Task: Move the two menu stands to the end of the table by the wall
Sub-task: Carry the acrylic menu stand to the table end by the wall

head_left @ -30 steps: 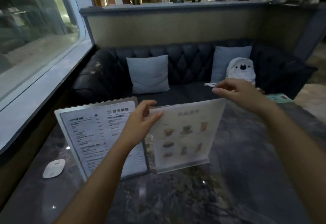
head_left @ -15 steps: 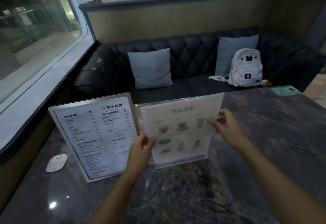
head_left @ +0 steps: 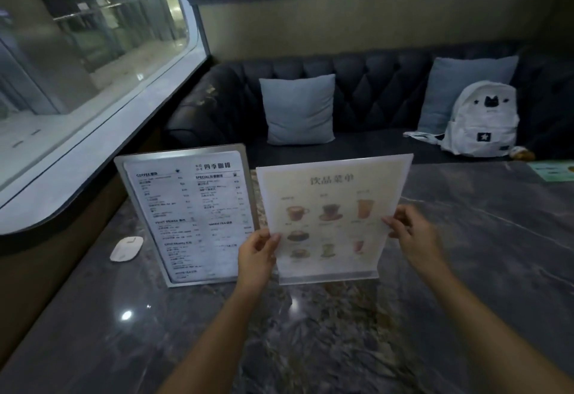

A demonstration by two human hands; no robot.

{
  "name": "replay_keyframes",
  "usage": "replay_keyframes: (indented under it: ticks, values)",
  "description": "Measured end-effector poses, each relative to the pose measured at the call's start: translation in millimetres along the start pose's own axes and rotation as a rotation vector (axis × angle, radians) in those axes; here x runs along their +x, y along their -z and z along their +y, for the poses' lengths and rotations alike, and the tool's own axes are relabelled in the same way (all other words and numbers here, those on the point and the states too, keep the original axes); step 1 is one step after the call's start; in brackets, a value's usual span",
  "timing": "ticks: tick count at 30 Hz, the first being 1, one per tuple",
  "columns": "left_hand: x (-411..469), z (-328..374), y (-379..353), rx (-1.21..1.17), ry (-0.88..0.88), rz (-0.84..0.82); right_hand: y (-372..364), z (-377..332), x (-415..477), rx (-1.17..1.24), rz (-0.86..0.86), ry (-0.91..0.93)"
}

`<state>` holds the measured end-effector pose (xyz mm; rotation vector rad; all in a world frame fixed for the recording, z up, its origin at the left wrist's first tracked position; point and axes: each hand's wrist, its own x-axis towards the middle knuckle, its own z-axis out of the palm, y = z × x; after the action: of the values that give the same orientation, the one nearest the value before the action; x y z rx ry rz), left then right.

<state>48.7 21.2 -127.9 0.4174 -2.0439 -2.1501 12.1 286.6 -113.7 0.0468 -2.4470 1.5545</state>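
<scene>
Left hand (head_left: 256, 254): you pinch the drinks menu stand (head_left: 334, 216) by its left edge.
Right hand (head_left: 411, 237): it grips the right edge; keep both pinches level.
Drinks menu stand: upright on the table (head_left: 484, 238); slide it left.
Coffee menu stand (head_left: 189, 213): nearer the window (head_left: 80, 61); leave it unknocked.

Cream drinks menu stand (head_left: 334, 216), grey-white text menu stand (head_left: 189, 216), dark veined marble table (head_left: 466, 254).

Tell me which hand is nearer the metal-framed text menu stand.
Left. The left hand grips the picture menu stand at its left edge, right beside the text menu stand; the right hand holds the far edge.
</scene>
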Motion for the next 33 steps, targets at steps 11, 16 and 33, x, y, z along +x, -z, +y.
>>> replay_keyframes:
  ticks: [11, 16, 33]
  values:
    - [-33.4, 29.7, 18.2, 0.013, -0.083, 0.085, 19.6, -34.6, -21.9, 0.012, -0.061, 0.183]
    - [-51.0, 52.4, 53.4, 0.013, -0.115, 0.133, 13.6, -76.5, -29.3, 0.069, -0.148, 0.299]
    - [-129.4, 66.5, 265.2, 0.043, -0.146, 0.574, -189.0, -190.6, -64.1, 0.127, -0.497, 0.468]
